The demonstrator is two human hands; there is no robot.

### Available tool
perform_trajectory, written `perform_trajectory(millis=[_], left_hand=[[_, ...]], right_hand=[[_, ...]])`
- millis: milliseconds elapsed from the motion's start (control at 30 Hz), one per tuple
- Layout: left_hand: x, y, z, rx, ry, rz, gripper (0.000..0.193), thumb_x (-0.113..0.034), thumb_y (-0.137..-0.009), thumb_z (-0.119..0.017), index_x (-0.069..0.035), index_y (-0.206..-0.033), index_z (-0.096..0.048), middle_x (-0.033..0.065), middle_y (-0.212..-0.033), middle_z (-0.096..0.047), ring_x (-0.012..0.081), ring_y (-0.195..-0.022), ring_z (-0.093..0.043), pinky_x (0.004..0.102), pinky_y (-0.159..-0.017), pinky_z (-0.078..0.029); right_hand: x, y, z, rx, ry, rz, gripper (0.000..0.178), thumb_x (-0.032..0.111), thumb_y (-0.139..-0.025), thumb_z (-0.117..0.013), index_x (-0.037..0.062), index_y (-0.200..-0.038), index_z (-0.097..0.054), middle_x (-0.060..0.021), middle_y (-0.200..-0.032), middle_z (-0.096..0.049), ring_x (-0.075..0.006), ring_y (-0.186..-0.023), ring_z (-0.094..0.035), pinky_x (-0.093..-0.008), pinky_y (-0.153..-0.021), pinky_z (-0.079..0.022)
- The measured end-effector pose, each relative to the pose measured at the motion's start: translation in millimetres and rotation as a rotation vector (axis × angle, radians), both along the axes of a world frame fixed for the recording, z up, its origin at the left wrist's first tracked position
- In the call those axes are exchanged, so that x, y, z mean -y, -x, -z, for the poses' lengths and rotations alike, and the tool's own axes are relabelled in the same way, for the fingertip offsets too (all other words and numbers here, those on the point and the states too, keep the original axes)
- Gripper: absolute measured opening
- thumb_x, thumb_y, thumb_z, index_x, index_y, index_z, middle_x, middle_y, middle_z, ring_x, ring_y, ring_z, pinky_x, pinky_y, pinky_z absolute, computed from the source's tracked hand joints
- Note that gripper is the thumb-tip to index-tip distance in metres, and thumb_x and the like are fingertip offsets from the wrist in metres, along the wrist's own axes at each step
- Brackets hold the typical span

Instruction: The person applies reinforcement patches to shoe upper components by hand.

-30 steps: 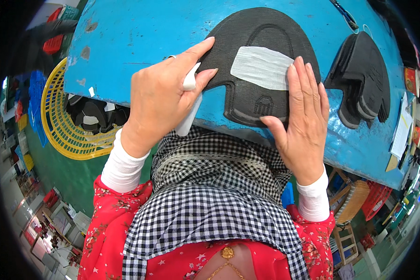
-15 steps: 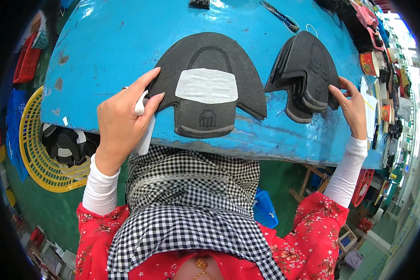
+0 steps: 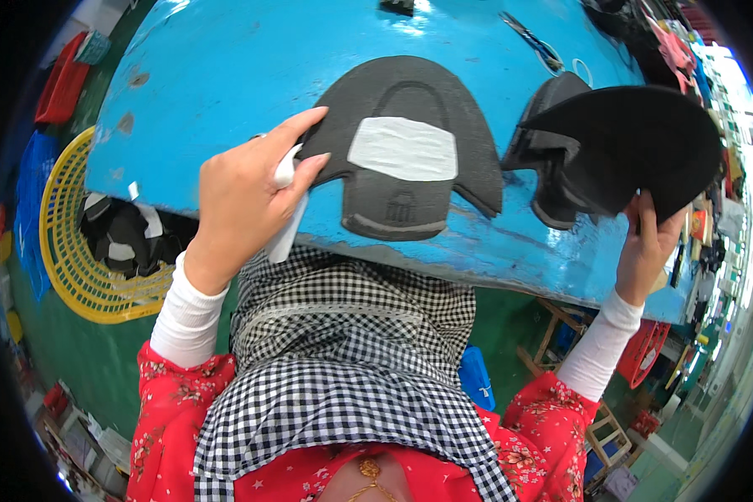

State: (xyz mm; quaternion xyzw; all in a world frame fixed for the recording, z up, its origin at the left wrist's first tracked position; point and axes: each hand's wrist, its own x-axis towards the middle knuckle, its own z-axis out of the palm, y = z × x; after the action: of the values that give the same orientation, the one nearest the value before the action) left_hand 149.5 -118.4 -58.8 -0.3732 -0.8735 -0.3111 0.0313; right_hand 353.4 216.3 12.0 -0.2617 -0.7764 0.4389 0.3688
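Observation:
A flat black shoe upper (image 3: 402, 197) with an embossed arch lies on the blue table, and a white patch (image 3: 403, 149) rests across its middle. My left hand (image 3: 247, 188) is closed, thumb and forefinger on the upper's left edge, with white strips (image 3: 288, 230) tucked in its palm. At the right, my right hand (image 3: 647, 247) pinches another black shoe upper (image 3: 644, 138) by its lower edge. That piece is raised and tilted, its plain dark side showing. It partly hides the stack of black uppers (image 3: 552, 209) beneath it.
Scissors (image 3: 531, 42) with a white loop lie at the table's far right, and a black brush-like block (image 3: 396, 7) sits at the far edge. Left of the blue table (image 3: 217, 75) stands a yellow basket (image 3: 67, 268) holding black pieces. Assorted items crowd the right side.
My right hand has lifted one upper off the stack and tipped it up to the right. My left hand stays at the patched upper's edge. The whole view has shifted slightly.

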Motion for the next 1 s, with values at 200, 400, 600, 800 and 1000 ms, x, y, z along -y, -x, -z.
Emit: perform_trajectory(millis=[200,400,600,800,1000], left_hand=[[11,9,-8,0.44,-0.251,0.148,0.036,-0.009,-0.082,-0.063,-0.005,-0.118,-0.06,-0.0012,-0.063,-0.048,0.0057,-0.057,-0.045,0.0217,-0.054,-0.036],[40,-8,-10,0.707,-0.388,0.054,0.03,-0.01,-0.084,-0.06,-0.003,-0.114,-0.062,-0.0052,-0.072,-0.052,0.0028,-0.059,-0.045,0.0182,-0.053,-0.035],[47,-24,-22,1.175,-0.519,0.088,0.037,-0.01,-0.081,-0.065,0.0,-0.115,-0.057,0.0018,-0.079,-0.062,0.0017,-0.055,-0.048,0.0152,-0.047,-0.036],[30,-37,-17,1.062,-0.597,0.316,0.038,0.002,-0.075,-0.07,0.003,-0.11,-0.057,0.001,-0.077,-0.064,0.0003,-0.058,-0.052,0.0144,-0.049,-0.038],[16,-47,-21,1.144,-0.54,0.372,0.034,0.0,-0.076,-0.071,0.004,-0.106,-0.057,0.0012,-0.075,-0.065,-0.0002,-0.057,-0.052,0.014,-0.048,-0.037]], right_hand=[[87,34,12,0.219,0.507,-0.297,0.048,0.003,-0.089,-0.053,0.0017,-0.134,-0.034,-0.0074,-0.087,-0.057,-0.0119,-0.063,-0.056,-0.0234,-0.052,-0.049],[110,68,38,0.351,0.636,-0.471,0.044,0.004,-0.091,-0.052,-0.0008,-0.131,-0.035,-0.0092,-0.094,-0.057,-0.0133,-0.068,-0.06,-0.0245,-0.055,-0.053],[105,65,25,0.467,0.426,-0.423,0.047,0.006,-0.09,-0.055,0.0003,-0.132,-0.034,-0.0096,-0.098,-0.059,-0.0111,-0.067,-0.059,-0.0198,-0.051,-0.048],[142,41,11,0.376,-0.137,-0.48,0.044,0.011,-0.081,-0.066,0.0015,-0.121,-0.05,-0.0082,-0.108,-0.06,-0.0165,-0.095,-0.055,-0.0312,-0.084,-0.042],[172,35,22,0.222,0.792,-0.634,0.052,-0.002,-0.076,-0.069,-0.0006,-0.121,-0.043,-0.0038,-0.089,-0.059,-0.0088,-0.08,-0.057,-0.0209,-0.073,-0.044]])
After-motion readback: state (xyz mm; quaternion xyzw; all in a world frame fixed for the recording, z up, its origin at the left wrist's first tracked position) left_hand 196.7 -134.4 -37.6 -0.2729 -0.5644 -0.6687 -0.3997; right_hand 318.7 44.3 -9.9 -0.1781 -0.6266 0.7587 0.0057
